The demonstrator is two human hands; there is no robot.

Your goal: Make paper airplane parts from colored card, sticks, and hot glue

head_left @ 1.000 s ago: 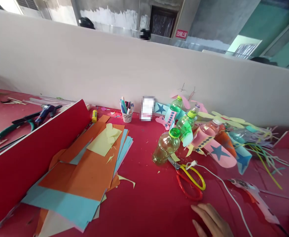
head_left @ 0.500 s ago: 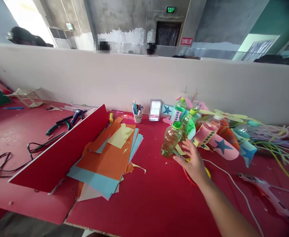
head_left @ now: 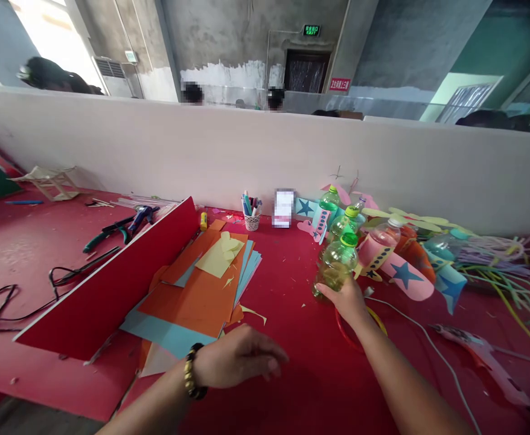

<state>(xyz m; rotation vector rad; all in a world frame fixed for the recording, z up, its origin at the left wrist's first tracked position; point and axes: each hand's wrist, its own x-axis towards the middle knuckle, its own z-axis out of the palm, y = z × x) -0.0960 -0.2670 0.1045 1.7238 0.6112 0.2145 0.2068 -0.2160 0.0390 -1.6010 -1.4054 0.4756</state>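
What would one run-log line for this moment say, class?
right hand: gripping transparent green-capped plastic bottle | left hand: nothing visibly held, nearest orange and light-blue paper sheets | surface: red tabletop

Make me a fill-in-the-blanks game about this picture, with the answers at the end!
1. The right hand is holding a see-through bottle whose cap is ____.
2. Around the wrist of the left hand is a beaded ____.
3. The star on the rounded pink paper is ____.
4. In the picture, the glue gun lies on the ____ side of the table.

Missing words: green; bracelet; blue; right.
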